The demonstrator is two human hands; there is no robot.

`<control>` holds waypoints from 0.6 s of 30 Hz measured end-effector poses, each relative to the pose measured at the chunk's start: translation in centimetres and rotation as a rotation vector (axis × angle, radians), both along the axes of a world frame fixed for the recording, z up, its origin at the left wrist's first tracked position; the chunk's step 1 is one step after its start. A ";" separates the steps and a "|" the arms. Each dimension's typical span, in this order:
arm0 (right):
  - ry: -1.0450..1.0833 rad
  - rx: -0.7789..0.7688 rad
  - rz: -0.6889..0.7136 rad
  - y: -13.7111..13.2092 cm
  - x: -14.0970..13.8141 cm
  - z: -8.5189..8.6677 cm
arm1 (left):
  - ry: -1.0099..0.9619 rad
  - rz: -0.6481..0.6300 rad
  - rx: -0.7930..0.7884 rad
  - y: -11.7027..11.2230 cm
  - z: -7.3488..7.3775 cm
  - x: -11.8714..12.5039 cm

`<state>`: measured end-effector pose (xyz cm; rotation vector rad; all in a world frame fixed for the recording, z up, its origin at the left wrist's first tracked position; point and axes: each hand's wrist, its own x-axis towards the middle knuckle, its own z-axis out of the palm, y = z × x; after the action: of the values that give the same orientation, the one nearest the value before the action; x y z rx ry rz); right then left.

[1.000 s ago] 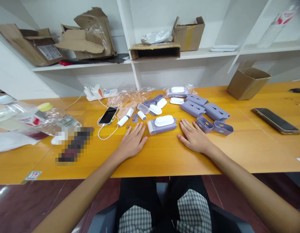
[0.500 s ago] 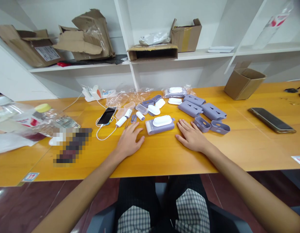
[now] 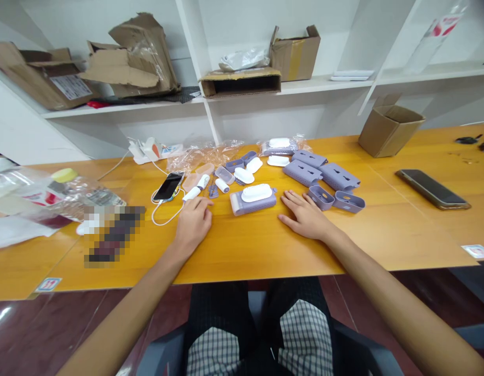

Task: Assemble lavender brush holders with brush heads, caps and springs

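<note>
My left hand (image 3: 193,223) rests on the table with its fingers curled under. Whatever they may hold is hidden. Just beyond its knuckles lies a white cylinder (image 3: 191,194), and a small grey-purple piece (image 3: 213,191) is to the right. Flat on the wood, my right hand (image 3: 304,215) has its fingers spread and holds nothing. Between the hands sits a purple perforated case (image 3: 248,207) with a white bristled oval piece (image 3: 256,192) on top. A purple oval cup (image 3: 320,197) is close to my right fingers, with another purple cup (image 3: 349,202) beside it.
Purple perforated shells (image 3: 340,177) and white oval pieces (image 3: 244,175) are grouped farther back. A phone (image 3: 169,186) with a white cable lies left; a larger phone (image 3: 432,189) lies right. Plastic bottles (image 3: 65,188) stand far left. A cardboard box (image 3: 391,128) is by the shelf.
My left hand has drawn back to the left, away from the purple case, and its outstretched fingers have curled. My right hand stays flat. The whole view has shifted slightly.
</note>
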<state>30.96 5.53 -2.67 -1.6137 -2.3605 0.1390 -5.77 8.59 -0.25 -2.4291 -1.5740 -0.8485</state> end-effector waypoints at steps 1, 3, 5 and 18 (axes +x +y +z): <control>0.024 0.010 0.000 0.0 0.0 0.1 | -0.039 -0.014 0.046 -0.1 0.2 0.0; 0.109 0.053 0.003 0.0 0.1 0.4 | -0.111 -0.028 0.143 -0.4 0.5 0.1; 0.236 0.135 0.008 -0.1 0.0 0.8 | -0.159 -0.055 0.251 -1.0 0.8 0.5; 0.474 0.264 0.365 -1.2 -1.7 0.4 | -0.019 -1.004 0.236 -5.9 1.4 11.3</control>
<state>29.28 4.35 -2.23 -0.8996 -2.1583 0.2409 5.48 2.67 1.16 -2.9409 -0.1132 -1.0654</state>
